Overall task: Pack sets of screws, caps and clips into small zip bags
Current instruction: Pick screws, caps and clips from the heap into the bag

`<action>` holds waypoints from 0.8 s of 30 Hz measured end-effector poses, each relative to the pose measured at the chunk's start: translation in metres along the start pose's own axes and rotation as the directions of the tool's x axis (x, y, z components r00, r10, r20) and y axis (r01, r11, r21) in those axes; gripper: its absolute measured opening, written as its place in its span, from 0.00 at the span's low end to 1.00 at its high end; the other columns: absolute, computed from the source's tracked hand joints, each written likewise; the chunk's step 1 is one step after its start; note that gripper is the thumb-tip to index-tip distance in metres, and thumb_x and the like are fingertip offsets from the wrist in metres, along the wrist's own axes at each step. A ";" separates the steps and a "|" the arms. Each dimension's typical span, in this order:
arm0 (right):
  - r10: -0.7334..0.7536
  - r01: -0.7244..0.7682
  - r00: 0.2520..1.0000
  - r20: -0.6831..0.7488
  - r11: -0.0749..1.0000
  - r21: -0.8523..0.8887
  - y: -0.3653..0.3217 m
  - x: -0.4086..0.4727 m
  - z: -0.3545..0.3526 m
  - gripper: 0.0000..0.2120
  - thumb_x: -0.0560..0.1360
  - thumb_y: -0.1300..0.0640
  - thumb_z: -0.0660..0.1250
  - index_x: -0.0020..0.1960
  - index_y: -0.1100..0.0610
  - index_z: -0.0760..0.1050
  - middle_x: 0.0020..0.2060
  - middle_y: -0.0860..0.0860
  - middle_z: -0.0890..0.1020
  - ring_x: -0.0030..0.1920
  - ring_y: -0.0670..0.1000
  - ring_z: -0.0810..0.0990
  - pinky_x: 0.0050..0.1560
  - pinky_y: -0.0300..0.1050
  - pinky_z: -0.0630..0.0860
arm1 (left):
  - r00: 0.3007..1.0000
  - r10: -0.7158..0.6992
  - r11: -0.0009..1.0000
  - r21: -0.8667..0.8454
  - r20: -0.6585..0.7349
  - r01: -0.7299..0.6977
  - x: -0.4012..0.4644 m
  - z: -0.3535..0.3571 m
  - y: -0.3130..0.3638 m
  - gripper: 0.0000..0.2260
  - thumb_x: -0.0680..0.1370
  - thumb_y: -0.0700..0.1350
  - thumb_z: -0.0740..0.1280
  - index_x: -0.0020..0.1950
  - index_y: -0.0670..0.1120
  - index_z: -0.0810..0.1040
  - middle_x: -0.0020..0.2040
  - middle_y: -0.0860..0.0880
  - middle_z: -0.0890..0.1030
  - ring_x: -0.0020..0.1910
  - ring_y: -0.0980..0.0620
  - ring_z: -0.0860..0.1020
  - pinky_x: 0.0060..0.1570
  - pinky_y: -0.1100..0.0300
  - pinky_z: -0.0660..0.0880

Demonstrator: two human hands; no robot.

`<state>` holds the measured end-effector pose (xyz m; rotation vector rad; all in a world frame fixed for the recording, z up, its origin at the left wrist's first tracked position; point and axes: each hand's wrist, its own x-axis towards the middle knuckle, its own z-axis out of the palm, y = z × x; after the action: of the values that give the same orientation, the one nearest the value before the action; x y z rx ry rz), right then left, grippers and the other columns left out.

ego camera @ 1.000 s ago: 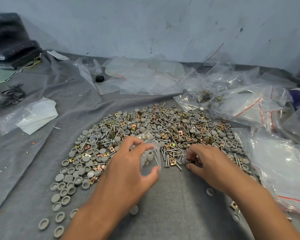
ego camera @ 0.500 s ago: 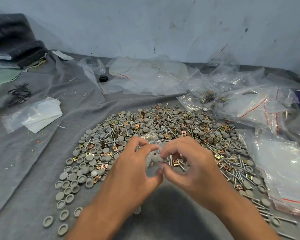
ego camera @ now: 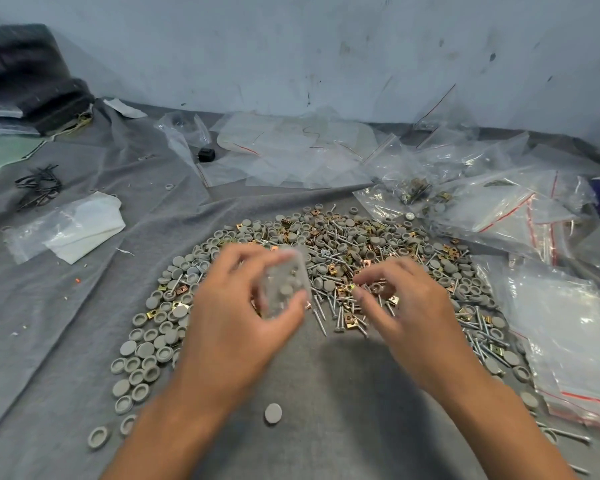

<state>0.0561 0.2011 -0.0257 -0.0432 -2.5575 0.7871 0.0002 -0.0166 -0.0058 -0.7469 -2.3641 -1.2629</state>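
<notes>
I am working over the grey cloth (ego camera: 66, 341), which is spreading across the whole surface, and the big heap of parts (ego camera: 326, 258) is lying in the middle of it: grey caps, steel screws and brass-coloured clips all mixed together. Empty bags (ego camera: 575, 327) are piling up on the right, more bags (ego camera: 291, 150) are lying on the far side by the wall, and a folded white sheet in plastic (ego camera: 80, 226) is sitting far left.

Half a second ago my two hands were meeting at the mouth of the bag; now they are coming apart. My left hand (ego camera: 236, 317) is holding the small zip bag (ego camera: 284, 285) up over the near-left part of the heap, thumb and fingers curled around it, with several grey caps showing blurred through the plastic. My right hand (ego camera: 406, 306) is moving away to the right and reaching down into the screws and clips; its fingers are curled over the heap, but I cannot tell whether they are pinching a piece yet.

I am reading this as one load just dropped in and the next pick beginning, so the set is probably still being filled.

One loose cap (ego camera: 273, 413) is lying near me on the cloth, apart from the heap.
</notes>
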 end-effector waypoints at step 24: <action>0.209 -0.048 0.952 0.223 0.824 -0.565 -0.009 -0.011 0.020 0.09 0.80 0.45 0.59 0.56 0.43 0.75 0.50 0.42 0.77 0.54 0.48 0.74 0.47 0.42 0.70 | 0.995 0.096 0.995 -0.019 0.010 -0.096 0.003 -0.002 0.004 0.17 0.73 0.52 0.73 0.61 0.51 0.80 0.55 0.54 0.75 0.50 0.61 0.74 0.50 0.75 0.67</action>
<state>0.0579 0.1811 -0.0401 -0.3166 -2.9947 0.0586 -0.0002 -0.0161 -0.0005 -0.8647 -2.2985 -1.2447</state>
